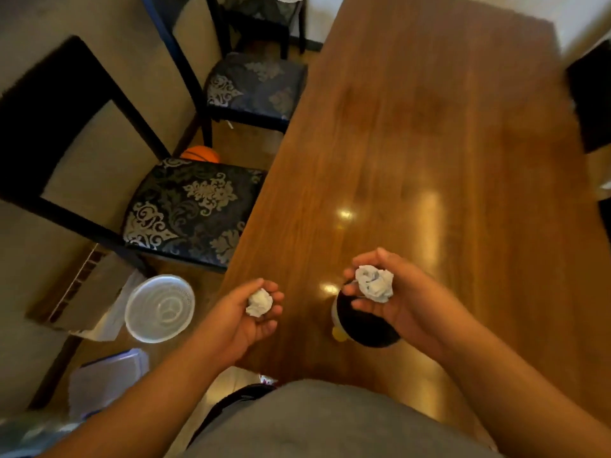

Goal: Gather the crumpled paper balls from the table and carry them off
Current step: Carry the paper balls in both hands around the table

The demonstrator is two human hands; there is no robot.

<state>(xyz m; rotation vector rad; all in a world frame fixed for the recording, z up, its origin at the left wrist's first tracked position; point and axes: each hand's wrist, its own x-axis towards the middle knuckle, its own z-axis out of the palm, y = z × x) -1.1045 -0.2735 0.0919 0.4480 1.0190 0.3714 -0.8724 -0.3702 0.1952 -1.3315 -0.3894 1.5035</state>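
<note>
A small white crumpled paper ball (pixel 259 302) lies in the cupped palm of my left hand (pixel 246 317), over the near left edge of the wooden table (pixel 429 143). My right hand (pixel 400 299) holds a larger crumpled paper ball (pixel 375 283) in its curled fingers, above the table's near end. Both hands are palm up and a little apart from each other. No other paper balls show on the tabletop.
A dark round object with a white and yellow rim (pixel 360 328) stands on the table under my right hand. Two dark patterned chairs (pixel 191 209) (pixel 254 87) stand along the table's left side. A clear plastic bowl (pixel 160 309), boxes and an orange ball (pixel 200 154) lie on the floor.
</note>
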